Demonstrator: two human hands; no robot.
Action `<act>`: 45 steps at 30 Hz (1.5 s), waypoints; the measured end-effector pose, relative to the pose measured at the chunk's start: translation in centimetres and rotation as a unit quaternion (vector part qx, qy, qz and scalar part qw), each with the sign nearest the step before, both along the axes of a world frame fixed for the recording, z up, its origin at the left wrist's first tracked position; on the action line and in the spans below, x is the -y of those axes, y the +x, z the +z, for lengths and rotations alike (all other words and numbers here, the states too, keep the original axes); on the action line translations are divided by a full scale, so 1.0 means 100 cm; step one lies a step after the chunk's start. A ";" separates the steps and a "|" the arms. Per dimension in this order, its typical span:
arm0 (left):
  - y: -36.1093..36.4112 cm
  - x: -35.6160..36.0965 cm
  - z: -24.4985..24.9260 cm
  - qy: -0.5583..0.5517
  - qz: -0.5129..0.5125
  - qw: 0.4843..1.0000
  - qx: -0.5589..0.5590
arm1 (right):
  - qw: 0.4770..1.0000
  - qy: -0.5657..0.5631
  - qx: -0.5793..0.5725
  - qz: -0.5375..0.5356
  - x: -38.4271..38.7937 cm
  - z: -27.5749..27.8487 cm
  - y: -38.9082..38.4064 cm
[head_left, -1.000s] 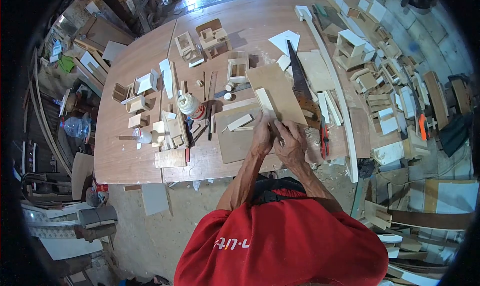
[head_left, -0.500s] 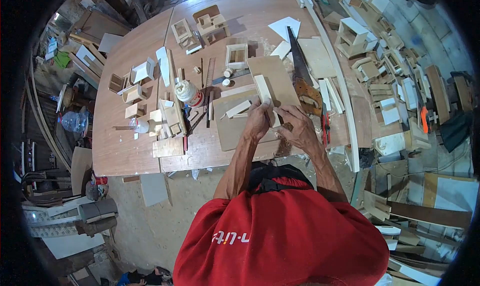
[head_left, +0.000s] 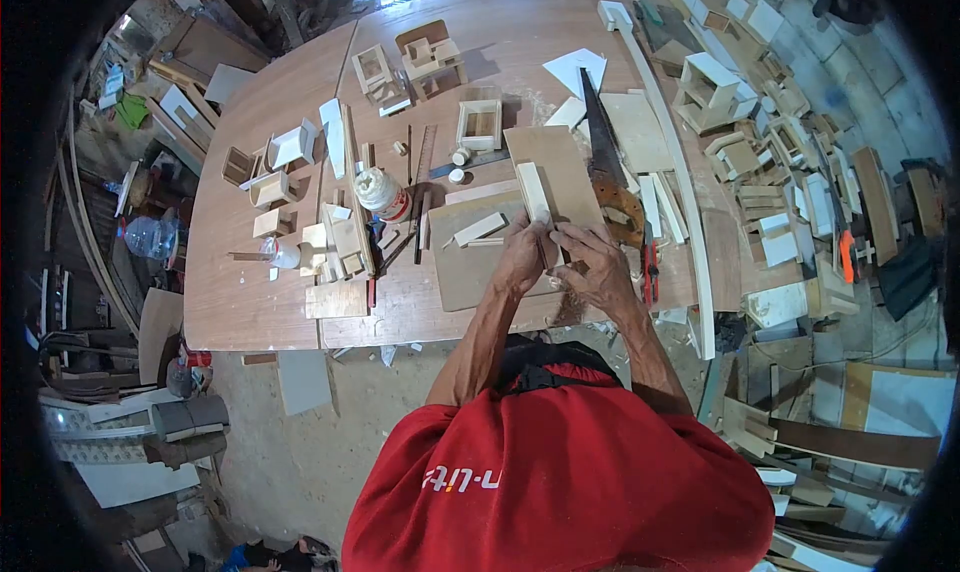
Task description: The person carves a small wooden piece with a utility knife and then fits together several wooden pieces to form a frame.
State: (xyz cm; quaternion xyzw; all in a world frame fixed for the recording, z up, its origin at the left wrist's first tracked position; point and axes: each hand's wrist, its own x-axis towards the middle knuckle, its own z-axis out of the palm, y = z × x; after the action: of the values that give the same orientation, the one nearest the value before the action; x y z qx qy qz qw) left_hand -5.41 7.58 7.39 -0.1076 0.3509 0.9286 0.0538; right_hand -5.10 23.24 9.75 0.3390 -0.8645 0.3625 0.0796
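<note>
My left hand (head_left: 520, 259) is closed round a pale wooden strip (head_left: 533, 192), its thumb lying on the upper face. The strip slants away from me over a brown board (head_left: 556, 162). At its near end my right hand (head_left: 598, 264) has its fingers bent and pinched together against the wood. A darker edge shows between the two hands, partly hidden by the fingers. Left of my left hand, a short wooden block (head_left: 480, 228) rests on a larger flat board (head_left: 455, 272). A handsaw (head_left: 604, 137) with a wooden handle lies just beyond my right hand.
A glue jar (head_left: 380, 194) stands left of the boards, near pencils and offcuts. Small wooden box-like pieces (head_left: 480, 124) sit farther back. A long white strip (head_left: 678, 172) runs along the right side, with red-handled pliers (head_left: 650, 272) inside it. Sawdust (head_left: 570, 307) lies by the near edge.
Both hands stay on the wooden strip. My right fingers have shifted slightly and are drawn closer together at its near end. The whole view has moved a little.
</note>
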 end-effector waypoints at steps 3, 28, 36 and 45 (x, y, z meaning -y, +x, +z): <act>0.001 0.000 0.002 -0.027 -0.004 1.000 -0.002 | 1.000 -0.005 0.002 0.000 0.000 -0.001 -0.001; 0.015 -0.008 0.031 -0.692 0.061 0.672 -0.257 | 0.989 0.010 -0.121 -0.084 -0.030 0.073 -0.020; 0.025 -0.002 0.048 -0.732 -0.026 0.597 -0.326 | 0.967 0.216 -0.135 0.024 -0.038 0.084 -0.036; 0.024 0.038 0.060 -0.750 0.003 0.552 -0.365 | 0.977 0.174 -0.119 0.029 -0.041 0.066 -0.027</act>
State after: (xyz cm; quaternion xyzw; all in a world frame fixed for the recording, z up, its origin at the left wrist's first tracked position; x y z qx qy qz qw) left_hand -3.02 3.77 13.40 0.2385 0.9093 0.2888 -0.1816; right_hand -7.80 27.35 16.31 0.4135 -0.8883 0.1658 0.1117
